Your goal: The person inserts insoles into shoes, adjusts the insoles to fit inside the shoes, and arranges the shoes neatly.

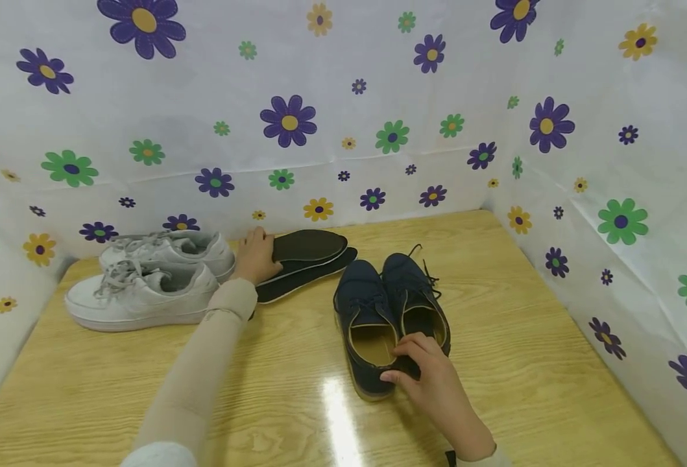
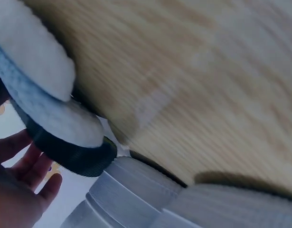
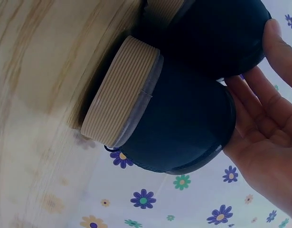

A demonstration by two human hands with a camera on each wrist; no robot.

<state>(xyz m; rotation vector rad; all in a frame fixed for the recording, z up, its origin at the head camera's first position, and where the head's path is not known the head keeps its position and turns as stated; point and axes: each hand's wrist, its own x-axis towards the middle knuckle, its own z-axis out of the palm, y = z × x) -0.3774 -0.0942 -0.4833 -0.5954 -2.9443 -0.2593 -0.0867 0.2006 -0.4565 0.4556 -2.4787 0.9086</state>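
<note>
My left hand (image 1: pixel 255 256) grips the end of the uppermost dark insole (image 1: pixel 310 245), thumb toward the near edge. Another black insole (image 1: pixel 314 277) lies beneath it. From the left wrist, the fingers meet the dark insole (image 2: pixel 77 154), beside pale fluffy linings (image 2: pixel 36 52). My right hand (image 1: pixel 427 383) pinches the heel of the left navy lace-up shoe (image 1: pixel 363 285), its thumb outside and fingertips over the collar. The other navy shoe (image 1: pixel 404 279) stands alongside, toes away from me; the right hand (image 3: pixel 274 137) partly covers its heel collar in the right wrist view.
A pair of white sneakers stands at the left, the nearer sneaker (image 1: pixel 144 298) partly covering the farther sneaker (image 1: pixel 203 250). A wooden table (image 1: pixel 273 395) bears everything. Flower-printed white cloth (image 1: pixel 331 84) rises behind it and along both sides.
</note>
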